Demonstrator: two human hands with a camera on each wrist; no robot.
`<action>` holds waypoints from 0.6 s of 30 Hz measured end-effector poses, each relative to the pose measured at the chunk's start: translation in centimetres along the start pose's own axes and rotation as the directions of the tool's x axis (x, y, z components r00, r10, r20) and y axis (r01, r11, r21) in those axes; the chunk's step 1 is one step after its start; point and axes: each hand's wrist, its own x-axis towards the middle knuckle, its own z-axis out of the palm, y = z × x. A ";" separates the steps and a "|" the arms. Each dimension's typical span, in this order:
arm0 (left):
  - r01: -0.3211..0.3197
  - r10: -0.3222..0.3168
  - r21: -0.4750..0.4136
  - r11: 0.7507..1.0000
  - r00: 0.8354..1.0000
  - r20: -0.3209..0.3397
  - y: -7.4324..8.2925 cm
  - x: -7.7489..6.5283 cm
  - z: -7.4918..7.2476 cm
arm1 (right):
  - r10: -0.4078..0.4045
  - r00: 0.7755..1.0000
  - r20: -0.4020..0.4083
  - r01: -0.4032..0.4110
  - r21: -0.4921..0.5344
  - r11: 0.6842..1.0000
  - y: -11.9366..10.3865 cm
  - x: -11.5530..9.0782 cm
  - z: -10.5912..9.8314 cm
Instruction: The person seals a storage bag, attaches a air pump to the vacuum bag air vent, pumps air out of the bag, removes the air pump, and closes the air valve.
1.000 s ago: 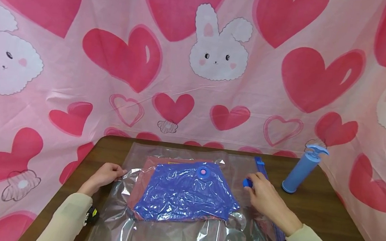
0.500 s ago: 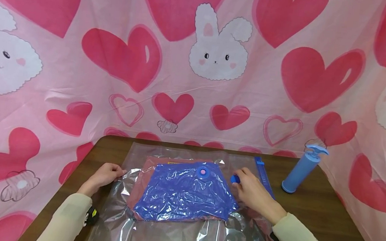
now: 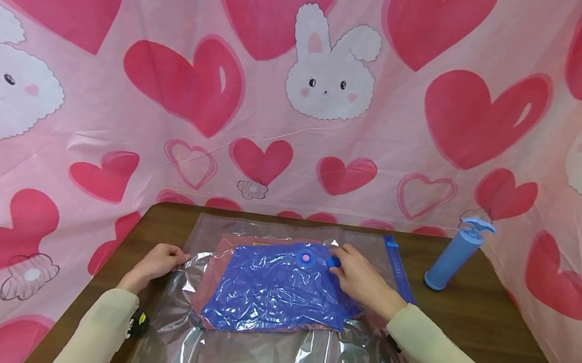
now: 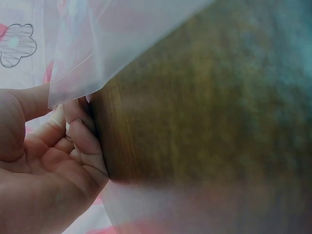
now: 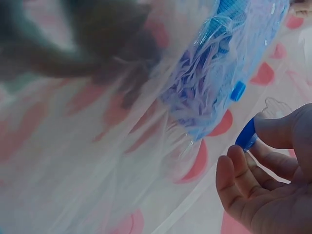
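Observation:
A large clear vacuum storage bag (image 3: 247, 358) lies flat, with folded blue cloth (image 3: 280, 291) over dull red cloth (image 3: 211, 273) inside. On the bag's upper side sits a round blue valve (image 3: 306, 258) with a pink centre. My left hand (image 3: 161, 261) pinches the bag's left edge; the left wrist view shows the clear plastic (image 4: 78, 83) between thumb and fingers. Just right of the valve, my right hand (image 3: 363, 279) holds a round blue cap (image 5: 247, 135) by its rim between thumb and fingertips. In the right wrist view the cap is apart from the valve.
A light blue hand pump (image 3: 453, 260) stands on the brown table (image 3: 486, 335) at the right. Down the bag's right side runs a blue zip strip (image 3: 398, 268). A pink curtain (image 3: 321, 143) with hearts and rabbits surrounds the table.
My right hand has moved left across the bag with the blue cap, from near the zip strip to beside the valve. The left hand stays at the bag's left edge.

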 end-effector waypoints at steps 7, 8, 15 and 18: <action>0.015 -0.015 -0.003 1.000 1.000 0.002 -0.1 -0.1 -0.1 | -0.069 0.996 0.047 0.071 -0.044 0.996 -0.8 2.2 1.5; 0.017 -0.017 -0.005 1.000 1.000 0.003 -0.2 -0.1 -0.1 | -0.083 0.995 0.055 0.085 -0.042 0.995 -0.9 2.4 1.7; 0.011 -0.011 -0.003 1.000 1.000 -0.002 -0.2 0.1 0.0 | -0.215 0.969 0.125 0.224 -0.068 0.972 -1.3 4.0 2.7; 0.008 -0.008 0.002 1.000 1.000 -0.003 -0.1 0.1 0.0 | -0.206 0.965 0.161 0.218 -0.064 0.974 -1.6 4.5 2.8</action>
